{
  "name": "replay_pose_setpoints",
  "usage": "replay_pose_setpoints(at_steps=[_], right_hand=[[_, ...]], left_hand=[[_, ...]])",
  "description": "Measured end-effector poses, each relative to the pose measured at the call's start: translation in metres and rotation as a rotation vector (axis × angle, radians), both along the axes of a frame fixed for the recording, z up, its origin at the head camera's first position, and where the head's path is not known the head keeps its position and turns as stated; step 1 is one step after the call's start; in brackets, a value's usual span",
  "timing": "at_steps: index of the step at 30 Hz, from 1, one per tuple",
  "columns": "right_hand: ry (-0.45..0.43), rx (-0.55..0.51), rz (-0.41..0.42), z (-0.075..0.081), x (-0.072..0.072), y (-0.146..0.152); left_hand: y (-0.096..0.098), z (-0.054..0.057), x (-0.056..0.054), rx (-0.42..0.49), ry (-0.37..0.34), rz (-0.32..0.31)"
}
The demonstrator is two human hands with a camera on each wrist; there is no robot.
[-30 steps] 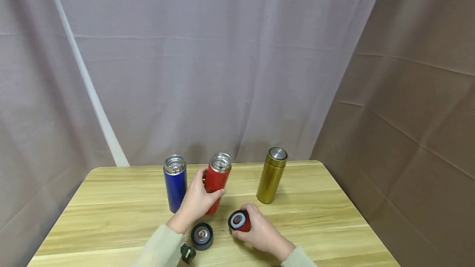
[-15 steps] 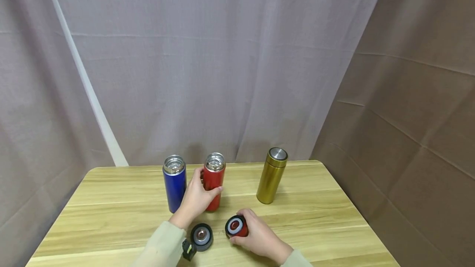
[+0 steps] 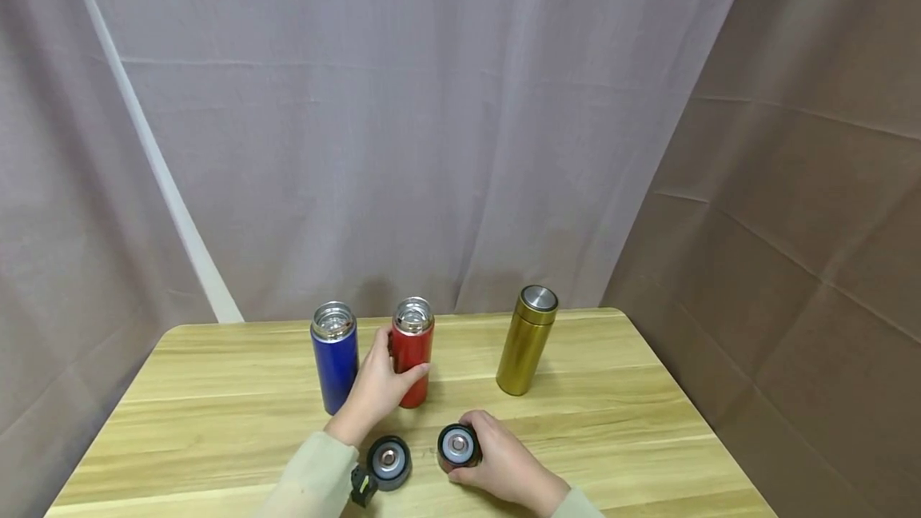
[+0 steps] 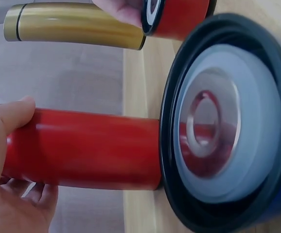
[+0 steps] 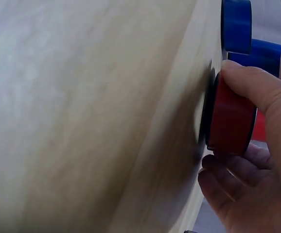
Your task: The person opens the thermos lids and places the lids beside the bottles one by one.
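My left hand [image 3: 382, 381] grips the body of a red thermos flask [image 3: 412, 362], which stands upright on the table with its steel mouth uncovered. Thumb and fingers [image 4: 24, 114] wrap around it from the left. My right hand [image 3: 506, 454] holds the red flask's lid [image 3: 458, 447] by its sides, the inner seal facing up, low at the tabletop. In the right wrist view the red side of the lid [image 5: 230, 116] shows between thumb and fingers. Left of it lies a blue lid [image 3: 389, 462], also inner side up, large in the left wrist view.
An uncovered blue thermos flask [image 3: 335, 362] stands left of the red one, partly behind my left wrist. A gold flask [image 3: 528, 342] with its lid on stands at the right. The wooden table [image 3: 619, 422] ends at a grey curtain [image 3: 403, 142].
The red flask has shifted left and gone from slightly tilted to upright in my left hand. My right hand has lowered the red lid, turning its inner side from tilted to facing up.
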State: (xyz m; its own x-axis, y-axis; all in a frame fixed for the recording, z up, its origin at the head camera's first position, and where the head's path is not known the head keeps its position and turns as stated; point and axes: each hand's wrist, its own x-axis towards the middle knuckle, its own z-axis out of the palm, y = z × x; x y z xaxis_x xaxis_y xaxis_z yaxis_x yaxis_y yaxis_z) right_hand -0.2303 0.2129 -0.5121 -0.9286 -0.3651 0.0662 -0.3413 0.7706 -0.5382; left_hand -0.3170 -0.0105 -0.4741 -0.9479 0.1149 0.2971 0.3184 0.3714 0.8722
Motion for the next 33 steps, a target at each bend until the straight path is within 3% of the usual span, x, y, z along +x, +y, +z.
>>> replay_pose_setpoints(at_steps=[8,15,20,25,30,33], right_hand=[[0.045,0.030,0.018,0.001,0.004,0.002],[0.048,0.060,0.004,0.003,0.007,0.004],[0.059,0.052,-0.025,0.014,0.007,0.008],[0.130,0.001,-0.055,0.033,0.008,0.018],[0.240,-0.058,-0.133,0.054,0.006,0.032],[0.271,-0.097,-0.187,0.066,0.004,0.041]], left_hand=[[-0.003,0.000,0.006,-0.067,0.005,-0.032],[-0.010,-0.001,0.019,-0.086,0.035,-0.044],[-0.013,0.005,0.032,-0.052,0.132,-0.010],[-0.013,0.015,0.042,-0.049,0.260,0.038],[-0.007,0.026,0.047,-0.049,0.436,0.018],[-0.002,0.033,0.051,-0.043,0.493,-0.010]])
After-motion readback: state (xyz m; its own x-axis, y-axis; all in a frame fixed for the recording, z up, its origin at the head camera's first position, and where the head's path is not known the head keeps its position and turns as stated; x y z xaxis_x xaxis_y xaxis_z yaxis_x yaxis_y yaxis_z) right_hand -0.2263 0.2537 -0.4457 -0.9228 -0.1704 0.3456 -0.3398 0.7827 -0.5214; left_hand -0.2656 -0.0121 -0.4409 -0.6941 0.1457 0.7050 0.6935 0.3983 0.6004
